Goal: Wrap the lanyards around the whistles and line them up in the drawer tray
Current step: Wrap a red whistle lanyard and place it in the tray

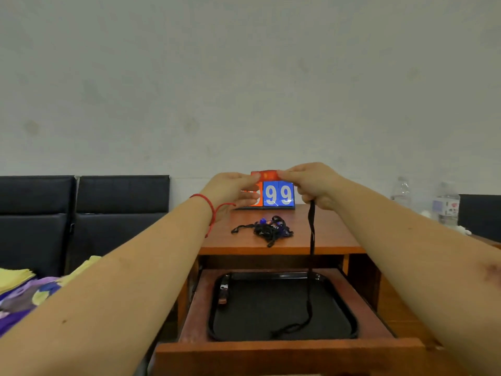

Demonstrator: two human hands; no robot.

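Both hands hold a red whistle [267, 175] up in the air above the desk. My left hand [233, 189] pinches its left end and my right hand [314, 183] pinches its right end. A black lanyard [311, 240] hangs from under my right hand down into the black drawer tray [349, 318], where its end lies curled. One wrapped whistle [223, 291] lies along the tray's left side. A tangled pile of several whistles and lanyards [271, 229] sits on the desk top.
The tray lies in an open wooden drawer [271, 348] below the desk top [333, 232]. A flip scoreboard [279, 195] showing 99 stands at the desk's back. Two water bottles [447, 204] stand at right. Black padded seats [81, 213] and colourful cloth [27, 291] are at left.
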